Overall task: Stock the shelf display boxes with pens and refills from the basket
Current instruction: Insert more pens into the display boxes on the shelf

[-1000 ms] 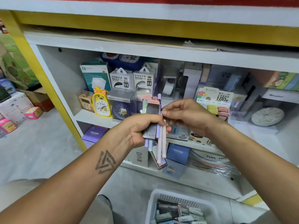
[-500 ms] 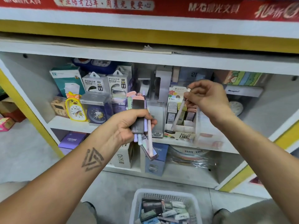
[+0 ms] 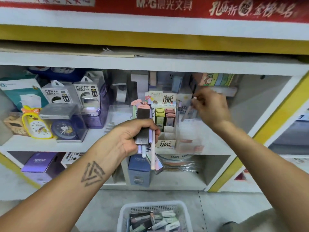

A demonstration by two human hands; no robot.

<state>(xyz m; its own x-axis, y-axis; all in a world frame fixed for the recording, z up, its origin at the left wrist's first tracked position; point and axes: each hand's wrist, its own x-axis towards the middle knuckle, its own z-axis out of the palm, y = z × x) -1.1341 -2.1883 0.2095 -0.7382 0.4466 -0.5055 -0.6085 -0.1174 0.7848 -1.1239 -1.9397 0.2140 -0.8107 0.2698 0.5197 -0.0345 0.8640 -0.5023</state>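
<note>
The shelf [image 3: 150,64] is white with yellow edging under a red banner [image 3: 167,5] lettered in white, and the basket [image 3: 123,215] on the grey floor is white mesh. The left hand [image 3: 132,139], above a forearm tattoo [image 3: 92,173] of dark interlocked triangles, grips a dark grey pack [image 3: 142,126] with a pink top and pastel lilac, white and pink pens [image 3: 152,153]. The refill display box [image 3: 164,144] is white with black lettering, holding yellow-green and pink cases, beside a yellow duck clock [image 3: 36,123] and a navy clock [image 3: 64,130].

White shelving [image 3: 150,64] with yellow trim [image 3: 150,42] and red banner [image 3: 167,7] stands on grey floor [image 3: 100,206].
</note>
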